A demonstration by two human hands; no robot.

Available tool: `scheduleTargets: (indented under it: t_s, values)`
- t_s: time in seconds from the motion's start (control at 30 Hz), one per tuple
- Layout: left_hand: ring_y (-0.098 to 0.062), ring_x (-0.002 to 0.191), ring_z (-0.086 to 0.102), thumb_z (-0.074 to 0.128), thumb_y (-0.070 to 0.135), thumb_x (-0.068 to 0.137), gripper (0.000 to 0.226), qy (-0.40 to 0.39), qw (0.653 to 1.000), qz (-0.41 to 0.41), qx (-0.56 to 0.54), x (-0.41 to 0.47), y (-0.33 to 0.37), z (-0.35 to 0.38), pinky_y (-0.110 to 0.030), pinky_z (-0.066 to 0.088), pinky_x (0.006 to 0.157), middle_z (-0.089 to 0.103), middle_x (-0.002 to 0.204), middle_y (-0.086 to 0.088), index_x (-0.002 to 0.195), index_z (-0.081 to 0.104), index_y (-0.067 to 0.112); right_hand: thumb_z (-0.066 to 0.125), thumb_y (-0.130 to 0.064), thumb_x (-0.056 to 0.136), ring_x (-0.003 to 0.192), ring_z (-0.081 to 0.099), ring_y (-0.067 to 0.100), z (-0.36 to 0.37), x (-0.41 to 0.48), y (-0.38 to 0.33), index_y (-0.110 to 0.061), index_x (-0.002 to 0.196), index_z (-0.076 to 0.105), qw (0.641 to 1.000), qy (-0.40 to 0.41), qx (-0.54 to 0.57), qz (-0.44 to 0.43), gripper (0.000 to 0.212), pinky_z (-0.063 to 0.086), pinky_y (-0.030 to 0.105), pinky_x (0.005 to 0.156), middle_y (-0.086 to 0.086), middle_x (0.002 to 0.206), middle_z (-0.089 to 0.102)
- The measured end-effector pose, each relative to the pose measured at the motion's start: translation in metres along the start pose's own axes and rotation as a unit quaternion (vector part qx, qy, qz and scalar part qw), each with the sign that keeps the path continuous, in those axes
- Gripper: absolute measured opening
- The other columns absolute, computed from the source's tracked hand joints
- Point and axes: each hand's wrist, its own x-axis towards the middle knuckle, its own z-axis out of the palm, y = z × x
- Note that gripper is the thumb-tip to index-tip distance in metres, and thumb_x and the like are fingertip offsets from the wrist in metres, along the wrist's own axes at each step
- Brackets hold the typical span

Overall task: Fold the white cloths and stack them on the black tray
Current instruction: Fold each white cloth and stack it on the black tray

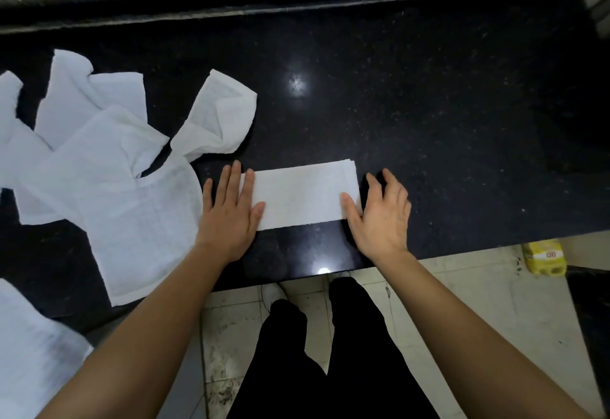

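Note:
A white cloth folded into a long narrow strip (303,194) lies flat on the black stone counter (445,104) near its front edge. My left hand (231,210) lies flat, fingers straight, over the strip's left end. My right hand (379,213) is at the strip's right end with its thumb on the cloth and its fingers relaxed just beyond the edge. Several unfolded white cloths (109,167) lie spread and overlapping to the left. No black tray shows in this view.
Another white cloth (29,352) lies at the bottom left corner. The counter's front edge runs just below my hands, with tiled floor and my legs beneath. A yellow packet (544,256) sits on the floor at right. A raised ledge bounds the counter's far side.

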Motion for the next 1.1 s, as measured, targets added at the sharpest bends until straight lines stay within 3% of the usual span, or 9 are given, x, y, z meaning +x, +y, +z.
scheduleTargets:
  t_s: [0.1, 0.23, 0.43, 0.53, 0.63, 0.73, 0.83, 1.0, 1.1]
  values:
    - [-0.025, 0.152, -0.007, 0.006, 0.052, 0.101, 0.068, -0.008, 1.0, 0.002, 0.008, -0.002, 0.002, -0.003, -0.05, 0.0, 0.122, -0.007, 0.165, -0.011, 0.158, -0.001, 0.015, 0.051, -0.05, 0.097, 0.118, 0.047, 0.03, -0.005, -0.012, -0.003, -0.012, 0.133, 0.055, 1.0, 0.009, 0.001, 0.022, 0.052, 0.04, 0.043, 0.096, 0.013, 0.131, 0.051]
    - [-0.026, 0.152, -0.005, 0.006, 0.052, 0.101, 0.068, -0.017, 1.0, -0.001, 0.009, -0.001, 0.003, -0.01, -0.051, 0.003, 0.122, -0.005, 0.165, -0.012, 0.158, 0.0, 0.014, 0.058, -0.046, 0.092, 0.102, 0.059, 0.026, -0.015, -0.005, -0.009, -0.019, 0.119, 0.061, 0.988, -0.084, 0.076, 0.105, 0.038, 0.044, 0.032, 0.074, 0.006, 0.121, 0.053]
    - [-0.034, 0.149, 0.014, 0.022, 0.049, 0.103, 0.066, -0.034, 0.998, -0.047, -0.001, -0.012, 0.021, -0.021, -0.052, 0.013, 0.119, 0.02, 0.161, -0.018, 0.154, 0.022, 0.009, 0.069, -0.03, 0.084, 0.085, 0.067, 0.016, -0.03, 0.025, -0.008, -0.021, 0.096, 0.067, 0.935, -0.145, 0.248, 0.208, 0.015, 0.054, 0.032, 0.079, -0.004, 0.091, 0.072]
    - [-0.04, 0.12, 0.047, 0.027, 0.048, 0.098, 0.062, 0.007, 0.999, -0.034, 0.036, -0.017, 0.027, -0.026, -0.054, 0.038, 0.102, 0.053, 0.129, -0.024, 0.13, 0.052, 0.002, 0.074, -0.019, 0.086, 0.069, 0.068, 0.012, -0.033, 0.034, -0.009, -0.015, 0.112, 0.068, 0.878, -0.19, 0.367, 0.241, 0.027, 0.057, 0.027, 0.063, 0.002, 0.091, 0.074]
    - [-0.037, 0.093, 0.055, 0.045, 0.043, 0.095, 0.044, 0.034, 0.997, -0.032, 0.063, -0.017, 0.029, -0.033, -0.048, 0.043, 0.082, 0.058, 0.104, -0.019, 0.106, 0.062, 0.003, 0.075, -0.014, 0.087, 0.065, 0.063, 0.008, -0.04, 0.044, -0.009, -0.01, 0.12, 0.066, 0.865, -0.224, 0.387, 0.227, 0.035, 0.049, 0.018, 0.055, 0.004, 0.093, 0.073]
    - [-0.036, 0.092, 0.055, 0.049, 0.042, 0.096, 0.04, 0.019, 0.997, -0.06, 0.039, -0.007, 0.03, -0.044, -0.046, 0.043, 0.081, 0.06, 0.101, -0.018, 0.101, 0.062, 0.004, 0.075, -0.012, 0.086, 0.068, 0.063, 0.007, -0.048, 0.051, -0.008, -0.01, 0.115, 0.069, 0.872, -0.237, 0.379, 0.2, 0.03, 0.051, 0.016, 0.059, 0.001, 0.092, 0.073]
    - [-0.036, 0.107, 0.052, 0.048, 0.042, 0.099, 0.042, 0.006, 0.993, -0.094, -0.074, 0.017, 0.036, -0.058, -0.047, 0.043, 0.088, 0.058, 0.115, -0.018, 0.117, 0.059, 0.006, 0.076, -0.011, 0.086, 0.074, 0.066, 0.005, -0.05, 0.057, -0.003, -0.014, 0.108, 0.075, 0.892, -0.244, 0.352, 0.147, 0.022, 0.048, 0.013, 0.061, -0.003, 0.089, 0.074]
    - [-0.032, 0.122, 0.049, 0.062, 0.035, 0.093, 0.058, -0.069, 0.976, -0.04, -0.202, 0.072, 0.052, -0.074, -0.044, 0.044, 0.1, 0.051, 0.135, -0.014, 0.143, 0.042, 0.013, 0.078, -0.016, 0.084, 0.087, 0.068, 0.012, -0.048, 0.069, 0.011, -0.025, 0.104, 0.075, 0.93, -0.228, 0.281, 0.068, 0.022, 0.053, 0.021, 0.082, -0.002, 0.095, 0.074]
    - [-0.033, 0.135, 0.037, 0.069, 0.033, 0.087, 0.078, -0.108, 0.973, 0.002, -0.203, 0.094, 0.072, -0.083, -0.045, 0.037, 0.11, 0.039, 0.147, -0.014, 0.152, 0.028, 0.018, 0.076, -0.02, 0.085, 0.08, 0.062, 0.008, -0.054, 0.074, 0.018, -0.034, 0.097, 0.074, 0.945, -0.227, 0.235, -0.002, 0.019, 0.052, 0.022, 0.078, -0.002, 0.091, 0.072]
